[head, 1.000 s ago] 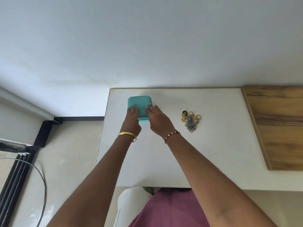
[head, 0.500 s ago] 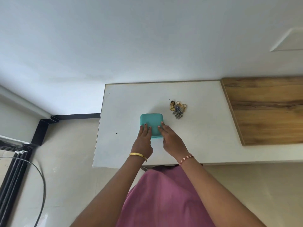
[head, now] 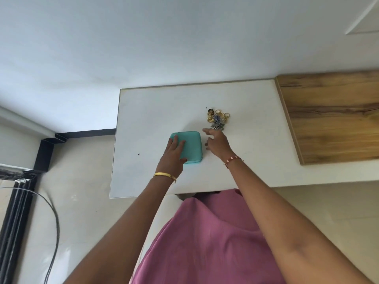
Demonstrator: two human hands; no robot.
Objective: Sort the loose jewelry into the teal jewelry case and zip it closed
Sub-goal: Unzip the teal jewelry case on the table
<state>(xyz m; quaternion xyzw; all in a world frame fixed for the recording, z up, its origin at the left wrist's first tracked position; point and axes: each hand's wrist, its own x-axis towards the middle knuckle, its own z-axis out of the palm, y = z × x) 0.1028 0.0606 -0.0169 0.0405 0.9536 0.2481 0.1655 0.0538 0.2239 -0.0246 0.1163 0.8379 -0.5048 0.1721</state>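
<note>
both hands reach over the white rectangular table: the left hand lies flat with straight fingers on the closed teal rounded-square jewelry case, near the table's middle; the right hand hovers just right of the case, fingers loosely spread, holding nothing. beyond it sits the small heap of gold and silver loose jewelry.

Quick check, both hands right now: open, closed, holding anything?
Left hand: open, fingers flat on the closed teal jewelry case.
Right hand: open, holding nothing, just short of the loose jewelry.
</note>
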